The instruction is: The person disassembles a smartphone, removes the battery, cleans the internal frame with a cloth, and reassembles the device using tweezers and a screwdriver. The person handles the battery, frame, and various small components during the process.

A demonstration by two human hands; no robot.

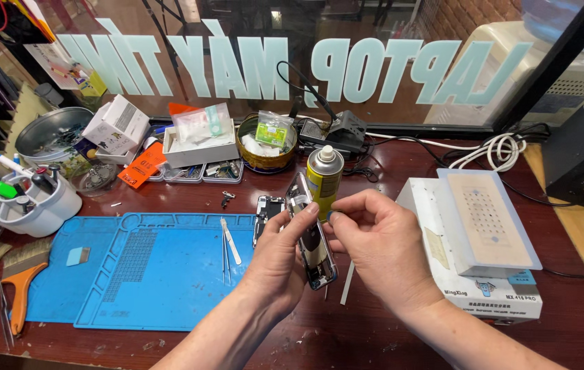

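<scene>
Phone chassis, opened and stripped, held edge-on above the bench just right of the blue repair mat, left hand clamped round its lower half, right hand pinching narrow at the upper edge. Long axis near upright, top leaning away toward the yellow spray can. Best handled by the frame edges, pinch kept light, left grip steady

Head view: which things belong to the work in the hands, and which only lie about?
In use:
left hand
right hand
opened dark phone body with shiny frame

Lying about:
yellow spray can with white cap
blue silicone work mat
thin metal tweezers
orange-handled brush
white heating-plate box
</scene>
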